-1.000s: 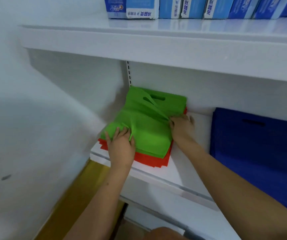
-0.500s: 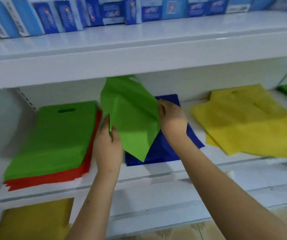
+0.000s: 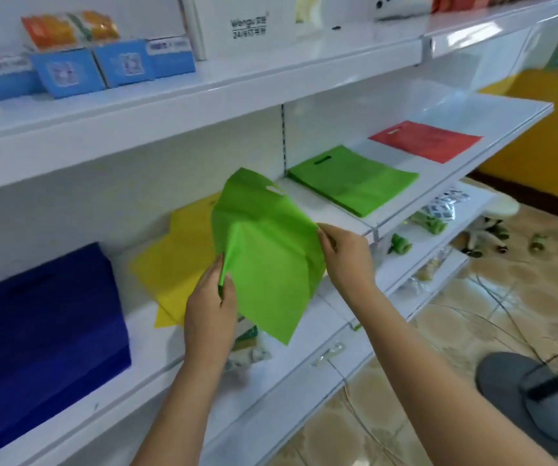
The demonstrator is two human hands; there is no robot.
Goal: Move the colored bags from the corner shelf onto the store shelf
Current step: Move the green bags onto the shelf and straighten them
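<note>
Green bag [image 3: 264,257] is hanging in the air in front of the store shelf [image 3: 334,210], held up off the board by both hands, its handle end pointing up toward the shelf's back wall and its lower corner drooping past the front edge. Left hand [image 3: 210,311] is pinching the bag's left edge between thumb and curled fingers, the fabric bunching into a fold at the grip. Right hand [image 3: 346,253] is pinching the right edge, fingers curled round the cloth. Behind the held bag, a yellow bag [image 3: 176,260] is lying flat on the shelf, one corner hanging over the front edge. Near the shelf's left end a stack of blue bags [image 3: 42,324] is sitting, reaching to the front edge. Past the upright, a second green bag [image 3: 355,183] is lying flat on the next board, handle slot toward the back wall, and a red bag [image 3: 425,141] is lying well apart from it toward the right end. Blue boxes [image 3: 69,72] are standing along the upper shelf. A grey fan base [image 3: 513,398] is sitting on the tiled floor.
</note>
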